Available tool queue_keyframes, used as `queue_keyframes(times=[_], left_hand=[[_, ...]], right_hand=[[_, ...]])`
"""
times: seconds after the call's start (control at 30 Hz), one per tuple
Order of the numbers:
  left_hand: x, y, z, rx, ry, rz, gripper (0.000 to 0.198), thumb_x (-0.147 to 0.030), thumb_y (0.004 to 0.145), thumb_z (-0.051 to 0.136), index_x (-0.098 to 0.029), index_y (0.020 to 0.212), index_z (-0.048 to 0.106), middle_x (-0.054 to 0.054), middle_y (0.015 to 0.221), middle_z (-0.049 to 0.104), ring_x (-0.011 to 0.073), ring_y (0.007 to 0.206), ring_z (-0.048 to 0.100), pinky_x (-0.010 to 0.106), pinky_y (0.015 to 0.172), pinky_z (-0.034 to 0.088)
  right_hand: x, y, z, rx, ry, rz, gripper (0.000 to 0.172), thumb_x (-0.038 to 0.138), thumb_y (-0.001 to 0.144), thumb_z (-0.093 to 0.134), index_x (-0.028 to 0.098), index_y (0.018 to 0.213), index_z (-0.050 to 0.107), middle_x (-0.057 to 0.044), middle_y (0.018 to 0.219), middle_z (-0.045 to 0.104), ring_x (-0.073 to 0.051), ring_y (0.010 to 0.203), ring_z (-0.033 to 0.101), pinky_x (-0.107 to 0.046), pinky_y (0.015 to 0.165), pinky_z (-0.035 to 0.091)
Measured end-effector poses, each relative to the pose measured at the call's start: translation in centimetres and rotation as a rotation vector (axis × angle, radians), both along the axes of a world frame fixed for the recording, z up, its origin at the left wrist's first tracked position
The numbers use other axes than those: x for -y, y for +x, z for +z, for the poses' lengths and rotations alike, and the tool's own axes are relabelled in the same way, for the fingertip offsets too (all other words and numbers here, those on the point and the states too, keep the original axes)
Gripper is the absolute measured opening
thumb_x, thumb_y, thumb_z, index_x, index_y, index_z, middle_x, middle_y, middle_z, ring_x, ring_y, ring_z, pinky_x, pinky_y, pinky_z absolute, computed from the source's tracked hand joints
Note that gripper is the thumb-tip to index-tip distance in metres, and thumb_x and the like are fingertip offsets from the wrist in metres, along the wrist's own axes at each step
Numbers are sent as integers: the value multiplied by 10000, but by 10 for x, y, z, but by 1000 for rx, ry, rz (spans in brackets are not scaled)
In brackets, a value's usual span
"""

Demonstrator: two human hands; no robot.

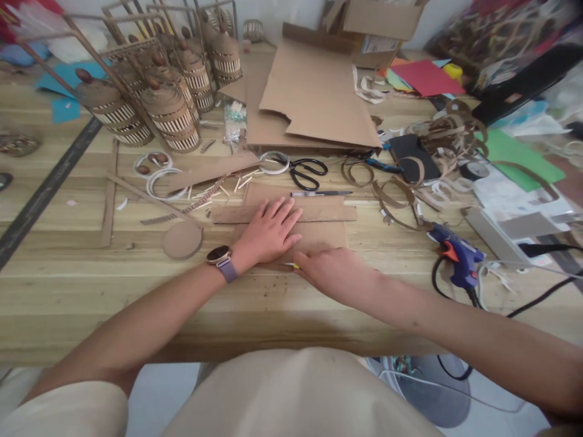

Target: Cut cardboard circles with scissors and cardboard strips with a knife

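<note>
My left hand (273, 232) lies flat with its fingers spread on a piece of brown cardboard (323, 233). A long cardboard strip (328, 214) lies across that piece, partly beneath my fingers. Close by, my right hand (334, 273) is closed around a utility knife (296, 265); only a bit of yellow and its thin blade show. The blade points left along the cardboard's near edge, below my left palm. A pen (321, 193) rests at the far edge of the cardboard. Left of my hands is a round cardboard disc (183, 240).
Several cardboard lanterns (170, 115) stand at the back left. Black scissors (307, 173), tape rolls (166, 184) and large cardboard sheets (319, 91) lie beyond my hands. On the right are a blue glue gun (460, 255) with its cord and curled cardboard strips (449, 142).
</note>
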State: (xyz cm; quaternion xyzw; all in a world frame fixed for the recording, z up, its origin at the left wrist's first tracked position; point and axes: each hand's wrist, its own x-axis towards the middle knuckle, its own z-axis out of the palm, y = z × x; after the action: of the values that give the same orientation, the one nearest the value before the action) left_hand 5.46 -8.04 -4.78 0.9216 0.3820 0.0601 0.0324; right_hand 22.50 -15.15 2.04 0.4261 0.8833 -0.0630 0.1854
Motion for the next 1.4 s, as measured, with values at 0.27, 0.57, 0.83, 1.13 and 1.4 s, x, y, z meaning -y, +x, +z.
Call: queue_keyframes(times=[0.27,0.57,0.83,1.13,1.4], left_hand=[[-1,0,-2,6,-2,1,612,-471,1043,378,-124,1546,408,179,1642,354,355,1501,332,572,1216,237],[0,0,-1,7,-5,0,606,-474,1043,382,-131,1542,414,174,1646,349,350,1510,319,575,1217,237],[0,1,-2,8,13,0,602,-460,1042,396,-120,1538,420,183,1636,364,354,1500,337,575,1213,248],[1,-1,-3,20,26,-14,599,-452,1046,393,-108,1534,429,191,1634,364,364,1492,350,569,1212,243],[0,-3,-4,20,19,-11,619,-481,1045,373,-129,1553,403,172,1644,349,352,1505,328,567,1217,231]], right_hand=[[-2,-3,3,25,11,29,160,125,996,536,123,1118,639,-105,813,784,-243,720,761,-261,485,350],[-3,-3,5,67,2,27,134,127,993,541,132,1074,648,-105,820,781,-238,716,752,-260,484,315],[-4,-13,15,141,-43,53,280,17,939,519,104,1171,650,-119,839,788,-251,751,774,-270,504,436],[-9,-43,38,239,-59,40,450,-52,886,528,8,1327,603,-244,1074,760,-295,872,777,-307,620,570],[-10,-25,36,255,-102,55,348,-52,869,559,97,1150,700,-144,883,790,-266,752,780,-284,544,525]])
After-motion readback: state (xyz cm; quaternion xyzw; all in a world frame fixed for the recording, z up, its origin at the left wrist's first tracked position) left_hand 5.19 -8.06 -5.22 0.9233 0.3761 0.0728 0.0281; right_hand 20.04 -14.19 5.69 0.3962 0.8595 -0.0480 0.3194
